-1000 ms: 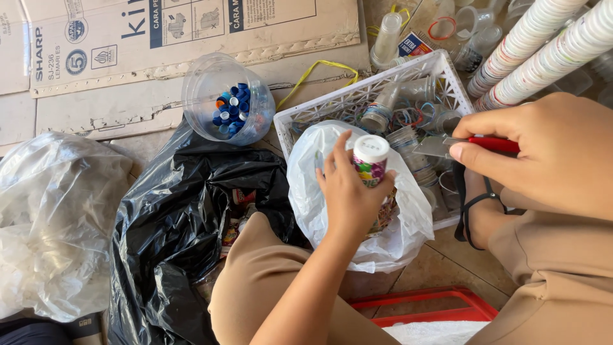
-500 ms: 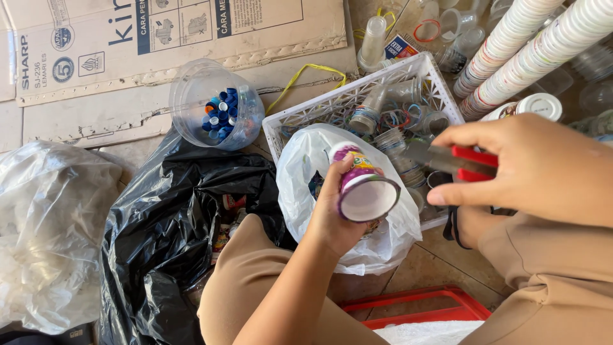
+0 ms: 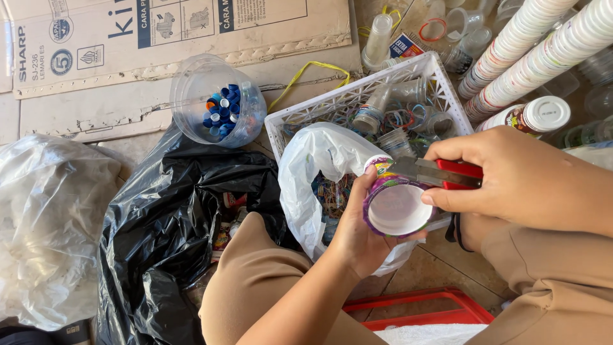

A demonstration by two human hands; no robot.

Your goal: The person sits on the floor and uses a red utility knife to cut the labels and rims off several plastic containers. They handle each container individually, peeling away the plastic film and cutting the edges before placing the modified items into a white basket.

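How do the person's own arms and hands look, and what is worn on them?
Both hands, left and right, are bare, with no gloves or rings visible. The left forearm shows no sleeve. A dark band hangs below the right wrist.

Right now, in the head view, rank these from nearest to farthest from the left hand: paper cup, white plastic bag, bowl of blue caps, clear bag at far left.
1. Paper cup: held in the left hand.
2. White plastic bag: just behind it.
3. Bowl of blue caps: up and left, on cardboard.
4. Clear bag: far left edge.
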